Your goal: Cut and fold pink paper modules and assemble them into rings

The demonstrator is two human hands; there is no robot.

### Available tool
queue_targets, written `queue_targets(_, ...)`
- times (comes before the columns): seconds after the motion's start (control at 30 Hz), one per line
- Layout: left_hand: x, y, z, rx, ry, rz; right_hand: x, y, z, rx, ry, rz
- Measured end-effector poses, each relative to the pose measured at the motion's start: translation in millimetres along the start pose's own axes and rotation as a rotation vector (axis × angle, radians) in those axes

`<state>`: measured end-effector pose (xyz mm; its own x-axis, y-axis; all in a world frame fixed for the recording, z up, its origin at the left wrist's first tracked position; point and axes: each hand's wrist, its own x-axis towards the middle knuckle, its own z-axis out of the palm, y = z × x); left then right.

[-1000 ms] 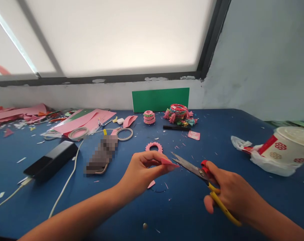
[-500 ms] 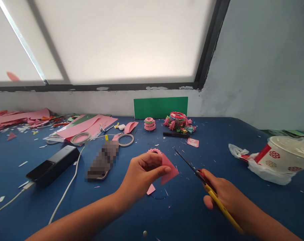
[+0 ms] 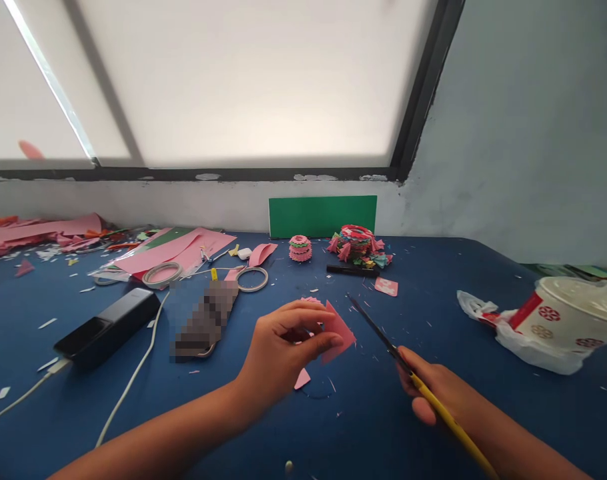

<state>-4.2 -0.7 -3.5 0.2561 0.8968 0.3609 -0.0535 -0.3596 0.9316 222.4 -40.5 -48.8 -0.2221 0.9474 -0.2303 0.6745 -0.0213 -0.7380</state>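
Pink paper, a pointed piece, pinched between thumb and fingers of the left hand, above the bench and in front of the right half of the green board. Scissors clamped in the fingers of the right hand, mostly forward of the green board's right end, tips near the paper but not touching; blades edge-on, no telling whether parted. Step in hand, by the look: positioning paper for a snip. Called for next, most likely: turning a free edge toward the blades, fingertips clear.
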Motion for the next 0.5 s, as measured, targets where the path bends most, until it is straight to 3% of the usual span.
queue_targets(0.37,-4,1,2.2,0.141,-0.013,0.069,-11,-8,14,0.016,-0.052,-0.119)
queue_targets(0.5,-4,3,2.9,0.123,-0.005,0.061,-11,-10,14,0.019,-0.069,-0.100)
